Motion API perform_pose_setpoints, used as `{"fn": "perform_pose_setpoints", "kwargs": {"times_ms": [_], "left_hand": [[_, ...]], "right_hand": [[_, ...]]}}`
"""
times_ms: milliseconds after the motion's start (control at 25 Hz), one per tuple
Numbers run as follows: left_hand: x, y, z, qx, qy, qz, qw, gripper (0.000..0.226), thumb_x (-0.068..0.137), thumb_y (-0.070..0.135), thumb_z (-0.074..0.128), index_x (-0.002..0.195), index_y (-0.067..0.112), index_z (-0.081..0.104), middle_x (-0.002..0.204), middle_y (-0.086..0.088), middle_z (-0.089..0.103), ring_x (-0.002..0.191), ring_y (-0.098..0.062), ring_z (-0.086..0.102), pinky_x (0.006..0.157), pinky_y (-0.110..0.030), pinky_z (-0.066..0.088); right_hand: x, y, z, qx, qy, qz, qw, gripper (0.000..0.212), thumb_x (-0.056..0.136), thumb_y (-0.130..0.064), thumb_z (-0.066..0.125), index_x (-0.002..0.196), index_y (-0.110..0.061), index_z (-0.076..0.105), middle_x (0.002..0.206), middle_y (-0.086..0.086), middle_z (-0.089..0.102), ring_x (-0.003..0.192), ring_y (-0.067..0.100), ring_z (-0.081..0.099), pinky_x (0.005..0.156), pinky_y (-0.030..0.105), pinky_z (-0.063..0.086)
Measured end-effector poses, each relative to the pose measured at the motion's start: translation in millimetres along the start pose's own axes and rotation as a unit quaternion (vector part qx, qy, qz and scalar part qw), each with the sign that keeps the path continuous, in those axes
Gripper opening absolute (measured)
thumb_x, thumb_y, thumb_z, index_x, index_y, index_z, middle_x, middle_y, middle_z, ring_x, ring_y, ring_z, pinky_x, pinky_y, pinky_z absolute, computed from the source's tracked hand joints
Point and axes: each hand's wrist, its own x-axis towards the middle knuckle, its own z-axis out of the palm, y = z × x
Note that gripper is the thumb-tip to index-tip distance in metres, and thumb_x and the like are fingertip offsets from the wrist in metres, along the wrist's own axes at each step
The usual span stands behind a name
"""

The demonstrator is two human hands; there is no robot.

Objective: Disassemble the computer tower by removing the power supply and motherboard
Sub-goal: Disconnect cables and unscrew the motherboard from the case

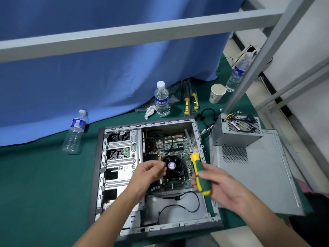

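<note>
An open computer tower (99, 168) lies on its side on the green cloth. Inside it sits the green motherboard (170, 145) with a black CPU fan (172, 165). The grey power supply (236, 133) stands outside the case, on the removed side panel (258, 175) to the right. My right hand (219, 184) grips a green-and-yellow screwdriver (200, 175) whose shaft points up and away over the motherboard's right edge. My left hand (149, 172) hovers over the board beside the fan, fingertips pinched together; whether it holds something small I cannot tell.
Three water bottles (161, 99) (75, 132) (237, 73), a paper cup (217, 93), spare screwdrivers (191, 98) and a crumpled tissue (150, 111) lie beyond the case. A grey metal frame (142, 35) crosses overhead before a blue curtain. Loose black cable (187, 202) lies in the case's near bay.
</note>
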Motion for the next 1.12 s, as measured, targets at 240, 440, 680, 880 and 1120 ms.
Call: {"fn": "perform_pose_setpoints", "kwargs": {"times_ms": [240,440,680,880,1120], "left_hand": [[-23,-17,29,-0.071,-0.073,-0.06,0.993,0.021,0.084,0.023,0.068,0.089,0.003,0.073,0.08,-0.011,0.069,0.072,-0.016,0.063,0.075,-0.028,0.055],[-23,-21,45,-0.111,-0.085,-0.098,0.985,0.021,0.082,0.017,0.069,0.088,-0.002,0.073,0.075,-0.012,0.069,0.065,-0.015,0.061,0.067,-0.025,0.053],[-20,-11,51,0.163,-0.018,0.007,0.986,0.016,0.094,0.026,0.063,0.089,0.016,0.074,0.09,-0.001,0.073,0.085,-0.015,0.066,0.075,-0.019,0.052],[2,-19,3,0.52,0.265,0.125,0.802,0.059,0.095,0.035,0.058,0.148,0.019,0.037,0.152,-0.009,0.032,0.141,-0.023,0.029,0.118,-0.043,0.023],[19,-60,-18,0.583,0.297,0.11,0.748,0.07,0.091,0.048,0.033,0.155,0.023,0.023,0.162,-0.009,0.016,0.149,-0.024,0.01,0.116,-0.05,0.015]], "right_hand": [[5,27,35,-0.255,0.1,-0.122,0.954,0.012,0.083,-0.01,0.075,0.093,-0.015,0.071,0.071,0.002,0.067,0.055,0.015,0.058,0.055,0.029,0.052],[-1,46,31,-0.336,0.144,-0.183,0.912,0.005,0.087,-0.028,0.072,0.085,-0.023,0.07,0.075,0.005,0.071,0.059,0.018,0.064,0.058,0.031,0.057],[-7,37,13,-0.388,0.19,-0.221,0.874,0.029,0.094,-0.039,0.06,0.082,-0.013,0.063,0.067,0.007,0.061,0.056,0.019,0.055,0.058,0.039,0.053],[19,12,-48,-0.34,0.347,-0.181,0.855,0.03,0.096,-0.027,0.059,0.078,-0.004,0.062,0.065,0.008,0.062,0.054,0.015,0.061,0.057,0.037,0.052],[88,42,-84,-0.434,0.353,-0.056,0.827,0.018,0.095,-0.014,0.06,0.079,-0.007,0.063,0.074,0.009,0.065,0.068,0.025,0.061,0.066,0.034,0.052]]}}
